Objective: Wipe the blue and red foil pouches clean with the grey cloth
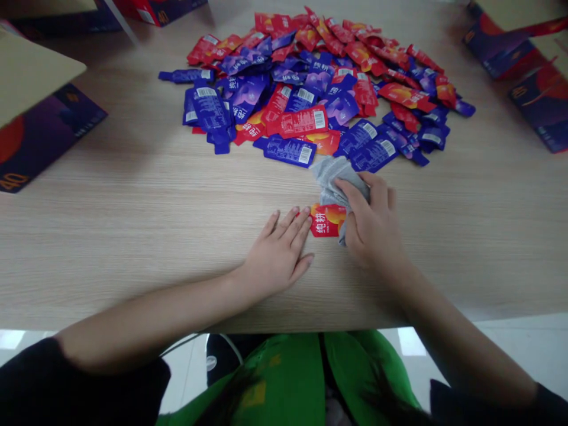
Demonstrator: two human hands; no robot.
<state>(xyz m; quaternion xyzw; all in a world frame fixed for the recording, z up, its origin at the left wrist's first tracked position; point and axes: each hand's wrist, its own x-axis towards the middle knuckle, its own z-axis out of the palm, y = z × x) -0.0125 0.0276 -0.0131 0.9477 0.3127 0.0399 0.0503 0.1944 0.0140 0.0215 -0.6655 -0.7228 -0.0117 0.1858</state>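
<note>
A red sachet with orange fruit printed on it (pixel 326 222) lies flat on the table in front of me. My left hand (pixel 277 254) is laid flat with its fingers stretched out, the fingertips at the sachet's left end. In my right hand (pixel 377 222) a crumpled grey cloth (pixel 339 177) is gripped, lying over the sachet's right part and hiding it. Just beyond the cloth spreads a heap of red and purple sachets, with a purple sachet (pixel 290 151) and a red sachet (pixel 302 121) at its near edge.
A dark purple carton marked 40 (pixel 48 136) stands at the left, its tan flap raised. More cartons stand at the right (pixel 539 103) and at the far left (pixel 160 10). The wooden table's (pixel 133 236) front edge runs close to my body.
</note>
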